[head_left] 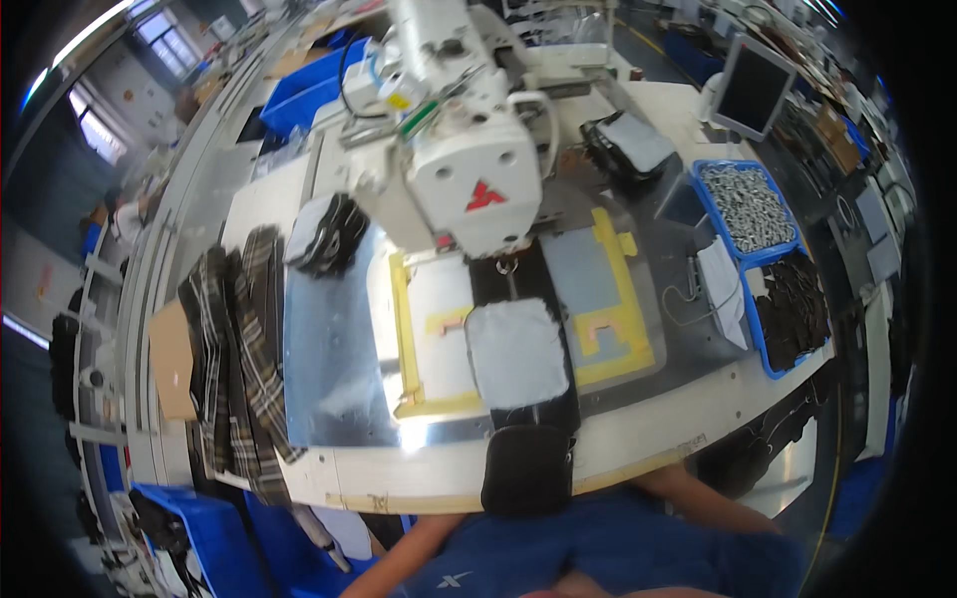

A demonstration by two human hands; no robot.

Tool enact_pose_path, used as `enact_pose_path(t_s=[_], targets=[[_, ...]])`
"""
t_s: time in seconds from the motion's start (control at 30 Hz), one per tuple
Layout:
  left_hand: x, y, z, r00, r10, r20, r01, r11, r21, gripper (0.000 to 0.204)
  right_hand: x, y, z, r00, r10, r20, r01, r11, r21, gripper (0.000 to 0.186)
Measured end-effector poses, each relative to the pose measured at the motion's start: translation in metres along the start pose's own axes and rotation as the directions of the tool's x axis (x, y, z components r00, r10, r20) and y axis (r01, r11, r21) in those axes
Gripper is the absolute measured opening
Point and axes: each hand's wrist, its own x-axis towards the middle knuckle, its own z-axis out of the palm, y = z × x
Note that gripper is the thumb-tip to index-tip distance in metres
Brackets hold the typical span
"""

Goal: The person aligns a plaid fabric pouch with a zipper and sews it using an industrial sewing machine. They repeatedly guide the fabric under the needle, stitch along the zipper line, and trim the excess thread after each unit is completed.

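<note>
Both my hands are hidden below the front edge of the table. My left forearm [414, 548] and my right forearm [698, 500] reach in under it from either side. Between them a black strip of fabric [543, 414] lies lengthwise under the head of a white sewing machine [469, 169]. On the strip rests a light grey fabric patch [518, 354]. At the near end, a rounded black piece [526, 470] hangs over the table edge towards me. A clear template with yellow tape [618, 289] surrounds the strip.
Plaid fabric pieces [234, 349] drape over the left edge beside brown cardboard [171, 361]. Black-and-grey bundles lie left [327, 234] and right [628, 145] of the machine. Blue trays at right hold metal parts [743, 204] and dark pieces [793, 309]. A monitor [755, 88] stands behind.
</note>
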Motion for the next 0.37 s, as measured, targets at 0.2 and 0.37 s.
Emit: enact_pose_path(t_s=[0.2,0.37], targets=[[-0.038,-0.004,0.015,0.980,0.198,0.012,-0.199,0.979,0.043,0.047,-0.088,0.069,0.047,0.990,0.129,0.062,-0.113,0.972,-0.208,0.039],[-0.083,-0.026,-0.002,0.989,0.043,0.140,-0.048,0.998,0.029,0.081,-0.073,0.116,0.029,0.985,0.095,0.143,-0.076,0.988,-0.132,0.041]])
